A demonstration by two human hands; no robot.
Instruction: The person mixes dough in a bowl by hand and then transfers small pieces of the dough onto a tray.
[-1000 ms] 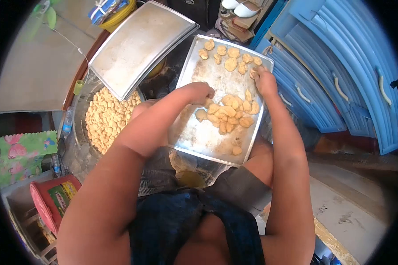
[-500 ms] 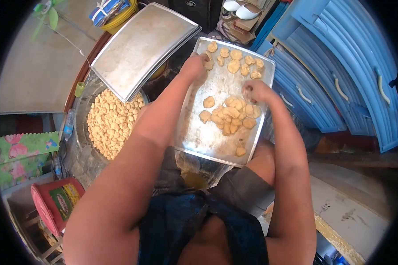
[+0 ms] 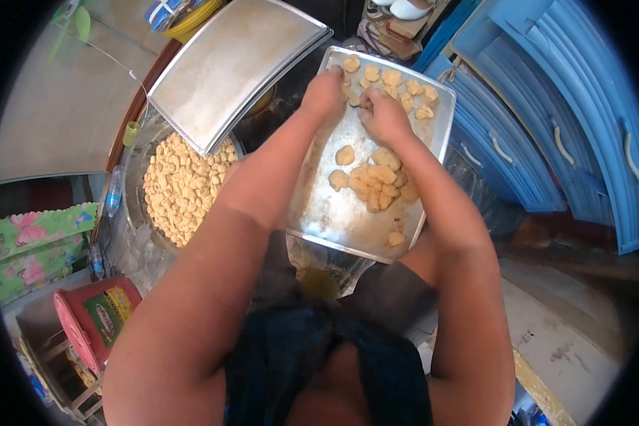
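Observation:
A metal baking tray (image 3: 319, 213) lies across my lap, tilted in view. Toward its far end sit several tan dough pieces (image 3: 391, 77), set apart in rough rows. Nearer its middle is a loose pile of dough pieces (image 3: 378, 181), with a single piece (image 3: 396, 238) by the near edge. My left hand (image 3: 325, 94) is closed at the tray's far left edge, and its fingertips are partly hidden. Close beside it, my right hand (image 3: 385, 117) is closed in a pinch at a dough piece (image 3: 352, 97).
To the left stands a round basin heaped with small dough pieces (image 3: 181, 188). Stacked metal trays (image 3: 238, 60) overhang its far side. Blue plastic drawers (image 3: 547, 106) line the right. A red container (image 3: 96, 319) and a water bottle (image 3: 115, 190) are at the left.
My right hand has moved from beside the pile toward the far left of the tray, close to my left hand. The left hand stays near the same edge. The view has shifted slightly.

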